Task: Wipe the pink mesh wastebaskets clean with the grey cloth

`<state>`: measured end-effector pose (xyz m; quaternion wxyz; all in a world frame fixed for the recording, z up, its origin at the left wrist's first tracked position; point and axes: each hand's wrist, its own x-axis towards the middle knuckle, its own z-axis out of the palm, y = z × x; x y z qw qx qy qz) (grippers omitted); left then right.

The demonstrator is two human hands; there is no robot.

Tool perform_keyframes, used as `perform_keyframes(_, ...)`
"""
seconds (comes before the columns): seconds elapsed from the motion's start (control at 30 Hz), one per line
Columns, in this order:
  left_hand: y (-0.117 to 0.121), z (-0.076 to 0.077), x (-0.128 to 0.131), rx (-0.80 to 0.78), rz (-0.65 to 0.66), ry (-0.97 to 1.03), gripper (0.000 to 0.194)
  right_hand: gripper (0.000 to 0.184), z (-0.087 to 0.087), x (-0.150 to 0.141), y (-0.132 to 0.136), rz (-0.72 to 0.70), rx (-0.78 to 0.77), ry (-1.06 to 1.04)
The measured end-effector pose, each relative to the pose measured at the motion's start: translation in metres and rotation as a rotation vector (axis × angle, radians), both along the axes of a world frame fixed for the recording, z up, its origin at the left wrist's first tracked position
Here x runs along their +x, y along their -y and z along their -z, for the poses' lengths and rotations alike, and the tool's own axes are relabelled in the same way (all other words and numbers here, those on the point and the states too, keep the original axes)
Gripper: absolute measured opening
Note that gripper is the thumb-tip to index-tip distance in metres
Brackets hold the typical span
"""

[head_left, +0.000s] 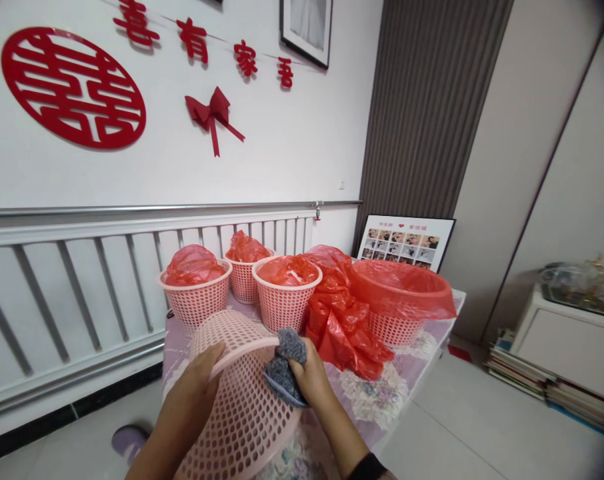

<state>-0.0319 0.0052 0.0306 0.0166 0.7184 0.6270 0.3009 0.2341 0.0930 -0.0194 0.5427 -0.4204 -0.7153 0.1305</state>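
Observation:
A pink perforated plastic basket (242, 413) lies tipped on its side on the table, its open mouth facing away from me. My left hand (195, 383) grips its rim from the left, fingers curled over the edge. My right hand (309, 373) is closed on a grey cloth (285, 367) and presses it against the basket's right side near the rim.
Three pink baskets (197, 297) lined with red plastic bags stand at the back of the floral-covered table (382, 393). A larger lined basket (402, 300) sits at right, with loose red bags (342, 320) beside it. A radiator rail runs left; a framed photo board, books and a cabinet stand right.

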Motion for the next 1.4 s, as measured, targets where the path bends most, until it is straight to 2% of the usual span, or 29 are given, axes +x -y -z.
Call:
perform_keyframes(0.1, 0.001, -0.008, 0.001, -0.009, 0.013, 0.016, 0.048, 0.022, 0.005, 0.005, 0.001, 0.035, -0.029, 0.011)
perform_keyframes(0.17, 0.001, -0.015, 0.002, -0.001, 0.033, 0.034, 0.044, 0.02, -0.002, 0.003, 0.002, 0.046, -0.034, 0.026)
perform_keyframes(0.3, 0.0, -0.024, 0.005, -0.014, 0.073, 0.05, 0.041, 0.023, -0.037, -0.014, 0.011, 0.063, 0.004, 0.178)
perform_keyframes(0.43, -0.004, -0.024, 0.009, 0.023, 0.103, 0.061, 0.043, 0.028, -0.076, -0.051, 0.031, 0.016, 0.137, 0.393)
perform_keyframes(0.5, -0.005, -0.021, 0.008, 0.048, 0.135, 0.057, 0.043, 0.024, -0.088, -0.069, 0.04, -0.029, 0.225, 0.493)
perform_keyframes(0.6, -0.004, -0.018, 0.005, 0.112, 0.11, 0.081, 0.04, 0.016, -0.092, -0.085, 0.047, -0.077, 0.303, 0.566)
perform_keyframes(0.7, 0.001, -0.019, 0.003, 0.154, 0.145, 0.117, 0.038, 0.02, -0.086, -0.084, 0.045, -0.097, 0.331, 0.54)
perform_keyframes(0.8, 0.005, -0.019, 0.001, 0.126, 0.205, 0.122, 0.041, 0.03, -0.076, -0.072, 0.038, -0.089, 0.292, 0.479)
perform_keyframes(0.93, 0.004, 0.001, -0.011, 0.114, 0.091, 0.081, 0.043, 0.039, -0.058, -0.053, 0.025, -0.051, 0.22, 0.319)
perform_keyframes(1.0, 0.003, 0.013, -0.019, 0.132, 0.029, 0.05, 0.044, 0.038, -0.045, -0.042, 0.019, -0.039, 0.193, 0.221)
perform_keyframes(1.1, 0.003, 0.025, -0.028, 0.142, 0.02, 0.034, 0.044, 0.031, -0.019, -0.027, 0.013, -0.012, 0.139, 0.077)
perform_keyframes(1.27, 0.005, 0.024, -0.034, 0.17, -0.01, 0.048, 0.045, 0.024, 0.021, -0.009, 0.018, 0.066, -0.035, -0.097)
perform_keyframes(1.33, 0.006, 0.022, -0.035, 0.175, -0.01, 0.066, 0.046, 0.024, 0.025, -0.006, 0.019, 0.077, -0.049, -0.092)
perform_keyframes(1.4, 0.007, 0.022, -0.036, 0.17, -0.006, 0.092, 0.049, 0.021, 0.018, -0.005, 0.018, 0.074, -0.017, -0.051)
